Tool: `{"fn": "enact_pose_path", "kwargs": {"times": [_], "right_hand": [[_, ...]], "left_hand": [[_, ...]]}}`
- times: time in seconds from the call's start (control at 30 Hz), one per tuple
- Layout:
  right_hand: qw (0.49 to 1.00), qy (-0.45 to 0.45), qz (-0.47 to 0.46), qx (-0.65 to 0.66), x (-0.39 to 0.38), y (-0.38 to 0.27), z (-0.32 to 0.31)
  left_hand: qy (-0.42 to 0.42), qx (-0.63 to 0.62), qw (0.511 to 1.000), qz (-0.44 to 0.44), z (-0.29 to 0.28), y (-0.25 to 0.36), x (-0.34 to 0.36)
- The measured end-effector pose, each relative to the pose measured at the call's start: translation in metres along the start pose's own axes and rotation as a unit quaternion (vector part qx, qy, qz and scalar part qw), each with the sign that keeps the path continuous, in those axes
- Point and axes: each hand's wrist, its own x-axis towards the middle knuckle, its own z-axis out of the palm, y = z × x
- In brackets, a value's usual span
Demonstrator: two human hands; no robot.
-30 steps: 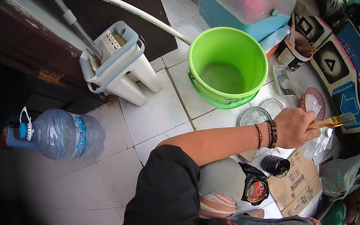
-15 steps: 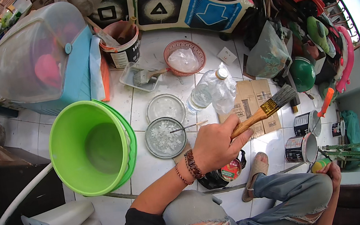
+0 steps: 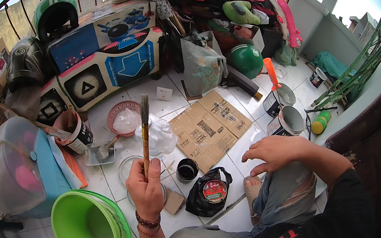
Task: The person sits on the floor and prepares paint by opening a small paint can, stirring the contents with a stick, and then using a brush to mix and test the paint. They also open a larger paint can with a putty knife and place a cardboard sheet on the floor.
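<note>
My left hand (image 3: 145, 188) is closed round the wooden handle of a paintbrush (image 3: 145, 132), which stands nearly upright with its dark bristles up. My right hand (image 3: 270, 152) hovers over my knee, fingers apart, holding nothing. Between the hands, a small black pot (image 3: 187, 170) stands on the tiles. Nearer to me, a round tin (image 3: 215, 191) with a red and green lid sits in a black plastic bag (image 3: 196, 204). Behind the left hand lie a clear round lid (image 3: 126, 167), partly hidden, and a crumpled clear plastic bag (image 3: 161, 134).
A flattened cardboard sheet (image 3: 209, 128) lies ahead. The green bucket (image 3: 87, 231) stands at left, near a blue storage box (image 3: 56, 172). A pink basket (image 3: 118, 110) and a tray (image 3: 100, 153) with another brush lie beyond. Paint buckets (image 3: 284, 123) stand at right.
The view has swung right. My left hand has turned the paintbrush from pointing right to upright. My right hand has come up from beside the knee and spread its fingers.
</note>
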Motion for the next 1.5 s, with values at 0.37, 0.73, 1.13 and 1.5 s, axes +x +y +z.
{"fn": "enact_pose_path", "kwargs": {"times": [0.37,0.73,1.13,1.5], "right_hand": [[0.996,-0.054,-0.065,0.022,0.064,0.056,-0.03],[0.823,0.456,0.208,0.269,0.273,0.326,-0.076],[0.672,0.634,0.282,0.256,0.365,0.443,-0.121],[0.762,0.469,0.381,0.232,0.373,0.45,-0.134]], "left_hand": [[0.156,0.036,0.987,-0.02,-0.041,0.021,-0.038],[0.255,0.21,0.926,-0.182,-0.043,0.082,-0.086],[0.46,0.265,0.798,-0.285,0.028,0.16,-0.168],[0.604,0.262,0.687,-0.309,0.034,0.192,-0.265]]}}
